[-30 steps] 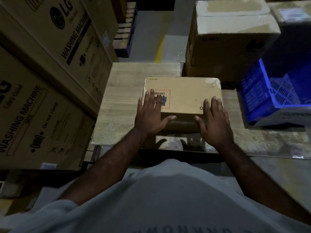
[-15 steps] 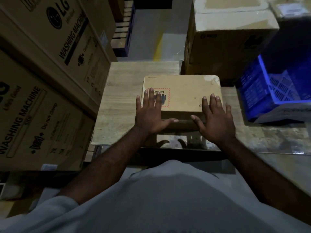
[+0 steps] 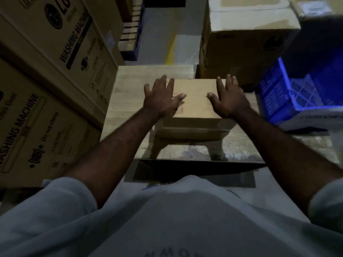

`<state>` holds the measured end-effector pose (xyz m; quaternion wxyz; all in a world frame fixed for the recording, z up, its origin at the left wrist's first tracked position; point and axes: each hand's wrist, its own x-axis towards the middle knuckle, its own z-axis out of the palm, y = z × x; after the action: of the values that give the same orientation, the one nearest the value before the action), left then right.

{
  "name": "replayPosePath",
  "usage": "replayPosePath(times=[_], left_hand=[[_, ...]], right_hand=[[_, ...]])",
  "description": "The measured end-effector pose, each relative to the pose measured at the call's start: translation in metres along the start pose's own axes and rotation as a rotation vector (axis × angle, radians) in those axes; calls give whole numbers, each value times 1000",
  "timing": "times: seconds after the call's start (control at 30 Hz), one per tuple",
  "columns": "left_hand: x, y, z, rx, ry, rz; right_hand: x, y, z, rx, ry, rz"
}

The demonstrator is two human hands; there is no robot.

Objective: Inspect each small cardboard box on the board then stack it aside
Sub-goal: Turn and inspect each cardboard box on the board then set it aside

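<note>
Our left hand and right hand lie flat, fingers straight, flanking the box. It sits dead ahead, long axis crosswise.

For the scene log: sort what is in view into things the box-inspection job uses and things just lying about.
In the job: small cardboard box; wooden board under it; left hand and right hand, both flat on the box.
Lying about: LG washing machine cartons, left; large taped carton beyond the board; blue plastic crate, right.
</note>
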<state>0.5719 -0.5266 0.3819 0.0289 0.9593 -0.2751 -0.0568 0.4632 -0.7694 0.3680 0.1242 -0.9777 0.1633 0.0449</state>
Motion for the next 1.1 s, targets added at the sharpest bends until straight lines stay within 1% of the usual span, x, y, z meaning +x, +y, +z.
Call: replayPosePath(times=[0.1,0.47,0.5,0.53,0.6,0.67,0.7,0.73,0.77,0.8,0.87,1.0,1.1], left_hand=[[7,-6,12,-46,-91,-36],[5,-4,26,-173,-5,-54],[4,-5,26,-218,23,-63],[1,-6,28,-286,87,-70],[-9,-9,29,-484,315,-102],[-28,-13,35,-685,534,-162],[-39,-14,41,-748,580,-183],[-49,-17,50,-797,579,-199],[-60,-18,61,-862,523,-219],[-70,-19,72,-954,426,-243],[-90,-19,89,-1095,235,-304],[-103,-17,102,-1122,26,-459],[-99,-12,97,-1087,-53,-524]], right_hand=[[1,0,3,18,5,7],[5,5,8,95,-6,20],[4,7,9,124,7,11],[3,8,9,176,29,0],[-2,12,7,351,99,8],[-14,19,9,567,228,58],[-24,20,9,657,306,94],[-37,21,11,737,366,126],[-51,24,17,804,392,150],[-65,25,24,862,377,162],[-91,29,47,932,286,165],[-111,37,87,892,83,221],[-107,33,92,882,17,276]])
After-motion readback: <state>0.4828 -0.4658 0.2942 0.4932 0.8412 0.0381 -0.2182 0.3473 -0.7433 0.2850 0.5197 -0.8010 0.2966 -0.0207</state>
